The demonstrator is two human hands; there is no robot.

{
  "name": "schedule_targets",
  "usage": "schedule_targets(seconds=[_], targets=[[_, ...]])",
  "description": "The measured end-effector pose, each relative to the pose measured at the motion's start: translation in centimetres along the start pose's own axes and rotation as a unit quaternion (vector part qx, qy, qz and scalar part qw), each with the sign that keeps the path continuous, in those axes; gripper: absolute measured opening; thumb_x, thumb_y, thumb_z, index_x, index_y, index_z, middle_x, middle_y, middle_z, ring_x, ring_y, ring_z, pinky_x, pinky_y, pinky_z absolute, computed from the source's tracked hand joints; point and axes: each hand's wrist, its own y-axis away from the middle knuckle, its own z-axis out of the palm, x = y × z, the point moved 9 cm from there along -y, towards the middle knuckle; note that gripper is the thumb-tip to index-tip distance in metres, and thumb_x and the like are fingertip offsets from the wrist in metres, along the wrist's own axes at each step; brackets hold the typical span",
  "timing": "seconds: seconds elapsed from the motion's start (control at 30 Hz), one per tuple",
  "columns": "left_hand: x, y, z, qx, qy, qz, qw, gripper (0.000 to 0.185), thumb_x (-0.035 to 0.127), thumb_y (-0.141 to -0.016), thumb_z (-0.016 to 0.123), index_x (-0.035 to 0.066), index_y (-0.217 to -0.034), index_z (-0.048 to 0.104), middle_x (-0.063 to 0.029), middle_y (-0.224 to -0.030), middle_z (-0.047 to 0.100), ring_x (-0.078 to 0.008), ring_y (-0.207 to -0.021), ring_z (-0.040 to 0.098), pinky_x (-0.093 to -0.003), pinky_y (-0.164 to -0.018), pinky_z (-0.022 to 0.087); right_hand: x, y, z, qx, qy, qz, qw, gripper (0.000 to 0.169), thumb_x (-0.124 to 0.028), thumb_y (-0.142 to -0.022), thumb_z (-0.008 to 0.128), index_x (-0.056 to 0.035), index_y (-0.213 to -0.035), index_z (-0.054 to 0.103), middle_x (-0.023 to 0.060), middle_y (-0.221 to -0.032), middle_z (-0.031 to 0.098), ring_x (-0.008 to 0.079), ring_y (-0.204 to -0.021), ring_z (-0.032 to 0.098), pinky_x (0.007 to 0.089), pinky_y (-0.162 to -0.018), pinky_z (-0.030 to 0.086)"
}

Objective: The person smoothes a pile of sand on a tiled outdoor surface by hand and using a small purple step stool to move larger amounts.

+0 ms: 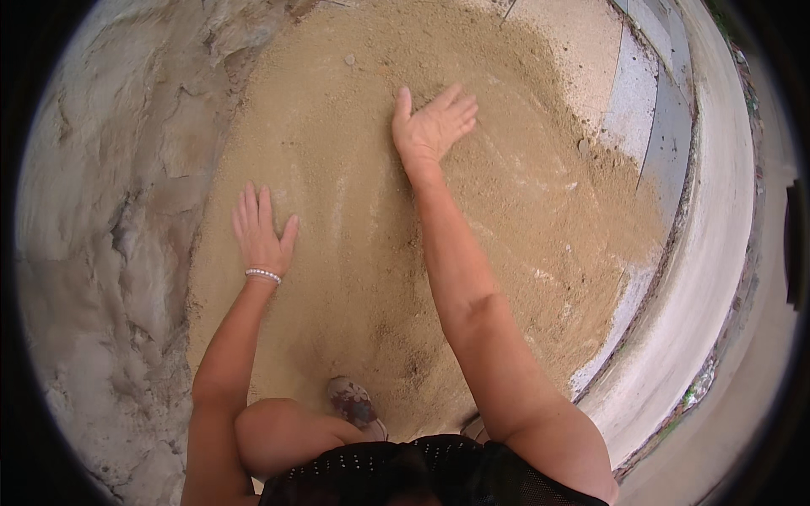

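Observation:
A wide spread of tan sand (342, 190) covers the ground before me. Near its left side, my left hand (261, 234) is palm down with its fingers apart and holds nothing; a beaded bracelet (263, 275) circles the wrist. Farther ahead, my right hand (433, 123) reaches over the sand with the thumb spread from the fingers. Nothing shows in it, though the underside of the palm is hidden. Whether either palm presses on the sand is hard to tell. Smooth streaks run between the hands, while the sand right of my right arm looks coarser.
Rough, cracked rock or concrete (133, 209) borders the sand on the left. Paving slabs (633, 82) and a pale curb (715, 253) curve along the right. My patterned shoe (354, 401) stands at the sand's near edge. Small stones (583, 147) lie on the sand.

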Motion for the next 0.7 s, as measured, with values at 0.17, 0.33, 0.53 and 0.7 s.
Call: schedule_targets(seconds=[0.17, 0.33, 0.53, 0.7], targets=[[-0.1, 0.5, 0.7, 0.026, -0.011, 0.023, 0.999, 0.072, 0.039, -0.085, 0.059, 0.001, -0.141, 0.032, -0.0252, -0.147, 0.027, -0.0418, -0.135, 0.026, -0.0527, -0.110, 0.016, -7.8, 11.5, 4.3, -0.172, 0.023, -0.353, 0.919, 0.067, -0.054, -0.085, 0.052, -0.0153, -0.138, 0.042, 0.0258, -0.148, 0.023, 0.0428, -0.140, 0.013, 0.0660, -0.108, 0.006], [0.0, 0.4, 0.6, 0.055, -0.048, 0.065, 0.995, 0.074, 0.045, -0.087, 0.056, 0.002, -0.142, 0.031, -0.0251, -0.148, 0.027, -0.0417, -0.136, 0.025, -0.0530, -0.110, 0.015, 6.7, 7.3, -2.9, -0.127, 0.199, -0.270, 0.933, 0.054, -0.055, -0.094, 0.030, -0.0256, -0.139, 0.041, 0.0097, -0.152, 0.025, 0.0311, -0.143, 0.015, 0.0681, -0.108, 0.008], [7.5, 2.3, 3.6, -0.041, -0.111, 0.116, 0.986, 0.078, 0.052, -0.087, 0.051, 0.006, -0.145, 0.028, -0.0230, -0.151, 0.021, -0.0405, -0.139, 0.016, -0.0527, -0.111, 0.012, 32.3, 9.6, -17.8, -0.080, 0.330, -0.088, 0.937, 0.062, -0.058, -0.093, 0.030, -0.0276, -0.147, 0.028, 0.0086, -0.155, 0.017, 0.0312, -0.143, 0.014, 0.0664, -0.107, 0.005], [22.0, 13.8, 5.5, -0.266, 0.002, 0.430, 0.863, 0.081, 0.057, -0.082, 0.056, 0.014, -0.145, 0.031, -0.0209, -0.153, 0.017, -0.0411, -0.140, 0.014, -0.0524, -0.114, 0.008, 37.3, 21.0, -20.9, -0.028, 0.121, -0.014, 0.992, 0.079, -0.061, -0.087, 0.040, -0.0090, -0.145, 0.028, 0.0253, -0.150, 0.018, 0.0440, -0.138, 0.017, 0.0579, -0.111, 0.010]])
